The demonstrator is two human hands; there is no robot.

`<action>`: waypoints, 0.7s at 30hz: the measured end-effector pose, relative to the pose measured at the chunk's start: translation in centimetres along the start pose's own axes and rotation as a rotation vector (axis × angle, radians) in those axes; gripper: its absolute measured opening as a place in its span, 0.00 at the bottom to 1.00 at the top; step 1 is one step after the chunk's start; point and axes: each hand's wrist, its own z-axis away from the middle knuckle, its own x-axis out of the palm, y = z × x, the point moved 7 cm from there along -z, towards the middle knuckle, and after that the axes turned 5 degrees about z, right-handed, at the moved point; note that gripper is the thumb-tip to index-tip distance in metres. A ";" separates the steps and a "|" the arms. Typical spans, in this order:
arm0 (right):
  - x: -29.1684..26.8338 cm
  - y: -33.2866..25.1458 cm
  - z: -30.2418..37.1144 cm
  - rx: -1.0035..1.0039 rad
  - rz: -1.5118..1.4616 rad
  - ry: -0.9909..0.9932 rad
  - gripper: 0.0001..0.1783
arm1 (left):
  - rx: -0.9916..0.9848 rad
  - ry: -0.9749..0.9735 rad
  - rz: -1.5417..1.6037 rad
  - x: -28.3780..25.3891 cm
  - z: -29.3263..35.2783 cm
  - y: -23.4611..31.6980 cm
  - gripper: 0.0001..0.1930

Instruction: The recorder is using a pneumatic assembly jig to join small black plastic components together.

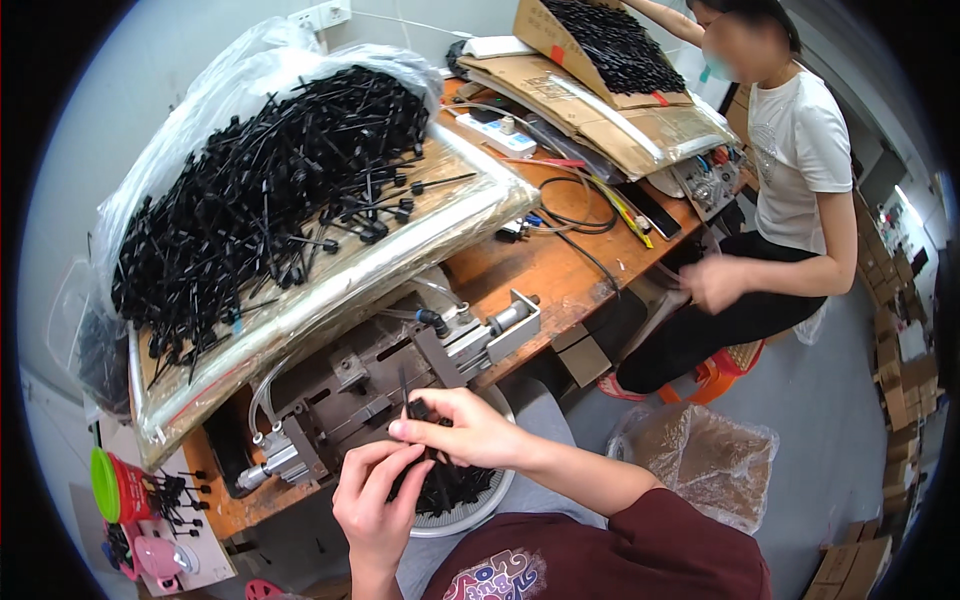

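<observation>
Head view: at seven o'clock from centre, I see the right hand (465,430) pinching a black stemmed part (418,408). The left hand (376,505) curls nearly closed beside it; its hold I cannot tell.

Thin black plastic pieces (270,185) are lying on a flat film-wrapped brown board (450,205) at left, a grey metal fixture (345,375) is sitting before it, a round white plastic basket (488,509) is resting nearer
</observation>
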 end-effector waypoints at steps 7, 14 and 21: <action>0.7 1.8 0.1 0.008 -0.070 -0.077 0.15 | -0.060 0.006 0.016 -0.2 0.6 -0.3 0.17; -1.8 1.1 1.4 -0.030 -0.167 0.066 0.10 | -0.137 0.057 -0.036 -1.3 1.5 -1.4 0.16; -2.6 -0.9 3.0 -0.137 -0.163 0.095 0.11 | -0.150 0.010 -0.218 -0.5 2.1 -2.4 0.12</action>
